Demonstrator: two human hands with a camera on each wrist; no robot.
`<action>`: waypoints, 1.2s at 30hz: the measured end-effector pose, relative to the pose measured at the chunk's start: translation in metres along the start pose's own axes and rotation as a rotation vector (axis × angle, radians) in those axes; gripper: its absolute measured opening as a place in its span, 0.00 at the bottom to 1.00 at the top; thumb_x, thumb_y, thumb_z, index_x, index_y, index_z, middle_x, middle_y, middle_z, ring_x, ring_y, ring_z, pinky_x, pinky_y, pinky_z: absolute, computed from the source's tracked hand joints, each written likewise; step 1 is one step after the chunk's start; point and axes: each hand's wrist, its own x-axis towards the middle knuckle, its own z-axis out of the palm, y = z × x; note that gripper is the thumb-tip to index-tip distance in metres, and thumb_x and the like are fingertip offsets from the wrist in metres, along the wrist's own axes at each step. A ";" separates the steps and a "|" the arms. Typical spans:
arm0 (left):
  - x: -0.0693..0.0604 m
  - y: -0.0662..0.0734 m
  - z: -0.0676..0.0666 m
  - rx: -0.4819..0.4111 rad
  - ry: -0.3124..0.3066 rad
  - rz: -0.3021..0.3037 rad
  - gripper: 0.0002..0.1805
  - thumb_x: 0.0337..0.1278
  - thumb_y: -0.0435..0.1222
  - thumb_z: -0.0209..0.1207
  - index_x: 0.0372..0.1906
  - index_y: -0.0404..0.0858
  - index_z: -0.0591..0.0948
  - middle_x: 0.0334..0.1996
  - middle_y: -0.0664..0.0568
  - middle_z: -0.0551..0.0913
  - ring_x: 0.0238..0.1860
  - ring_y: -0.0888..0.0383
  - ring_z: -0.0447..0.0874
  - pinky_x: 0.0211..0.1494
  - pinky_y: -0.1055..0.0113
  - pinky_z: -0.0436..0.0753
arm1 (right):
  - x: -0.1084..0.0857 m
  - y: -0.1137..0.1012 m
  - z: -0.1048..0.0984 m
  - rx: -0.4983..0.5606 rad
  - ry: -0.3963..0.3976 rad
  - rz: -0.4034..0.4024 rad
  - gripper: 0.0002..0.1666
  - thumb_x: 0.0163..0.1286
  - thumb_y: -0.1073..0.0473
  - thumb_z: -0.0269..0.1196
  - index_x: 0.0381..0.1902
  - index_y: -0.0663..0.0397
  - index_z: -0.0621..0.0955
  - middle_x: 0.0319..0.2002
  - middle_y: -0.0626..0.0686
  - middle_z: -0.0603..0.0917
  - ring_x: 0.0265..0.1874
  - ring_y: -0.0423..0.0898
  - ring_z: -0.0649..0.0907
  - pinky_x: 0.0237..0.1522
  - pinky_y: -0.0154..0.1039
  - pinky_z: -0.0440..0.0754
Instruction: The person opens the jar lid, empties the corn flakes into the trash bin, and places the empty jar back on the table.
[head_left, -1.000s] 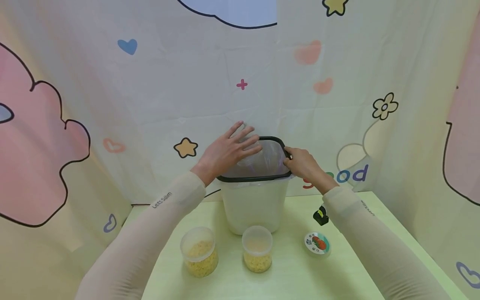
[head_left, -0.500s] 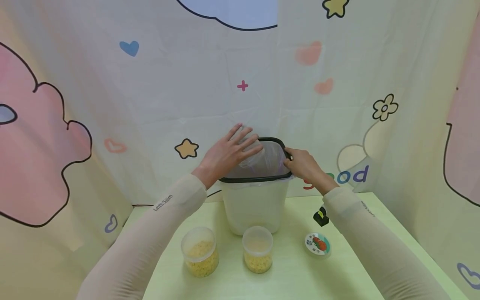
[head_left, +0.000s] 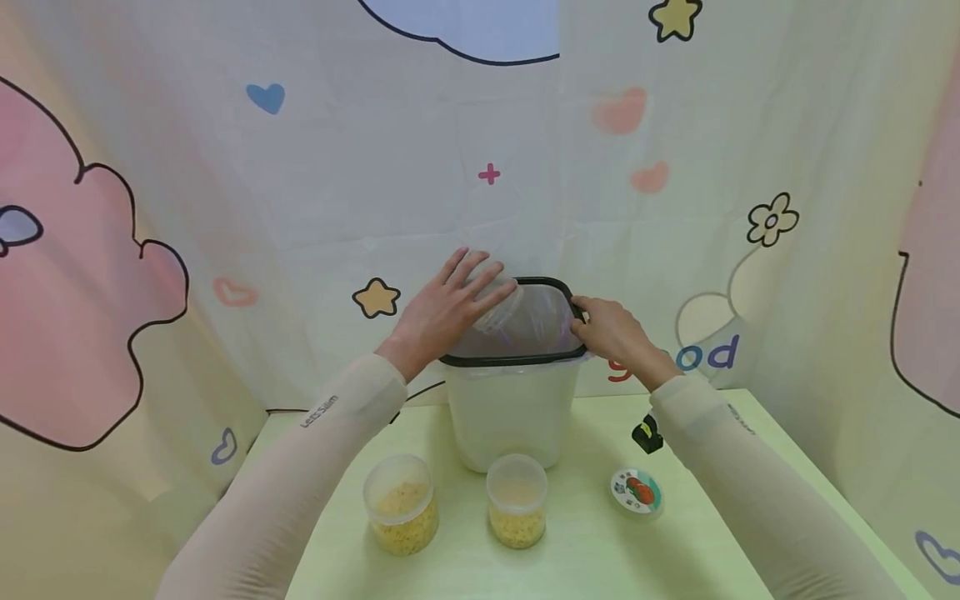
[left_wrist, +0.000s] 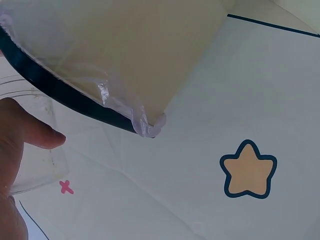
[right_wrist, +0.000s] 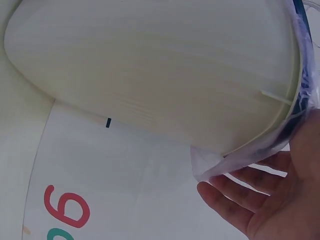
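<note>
Above the mouth of a translucent white plastic bin (head_left: 510,417), at the back of a pale green table (head_left: 585,550), the left hand (head_left: 450,308) holds a thin-walled clear plastic container (left_wrist: 42,167) in a wide grip, fingers spread and thumb across its side. Small yellowish specks cling to the smooth plastic, and fine ridges ring the end nearest the bin.

The right hand (head_left: 613,329) takes a narrow hold on the bin's right side, thumb and fingers about its glossy black rim (head_left: 517,361). A filmy, lilac-tinted liner (head_left: 547,321) is folded over that rim, its loose edge crinkled outside. The bin stands upright, a rounded rectangle tapering to its base, its mouth open between the hands and its back close to the wrinkled cloth backdrop (head_left: 337,167).

Just in front of the bin stands a small round tub (head_left: 517,527) of coarse yellow crumbs; left of it, with a gap between, is a wider tub (head_left: 402,529) of the same. A round lid with a tomato print (head_left: 637,492) lies well apart, near the right sleeve (head_left: 750,475); behind it is a small black object (head_left: 647,435).
</note>
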 end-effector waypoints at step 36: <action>-0.005 0.006 -0.019 -0.316 0.190 -0.364 0.48 0.46 0.37 0.64 0.74 0.41 0.55 0.71 0.42 0.62 0.72 0.44 0.57 0.78 0.52 0.55 | -0.030 -0.021 -0.026 -0.015 0.131 -0.134 0.33 0.77 0.48 0.51 0.76 0.47 0.60 0.75 0.59 0.62 0.70 0.65 0.67 0.65 0.65 0.68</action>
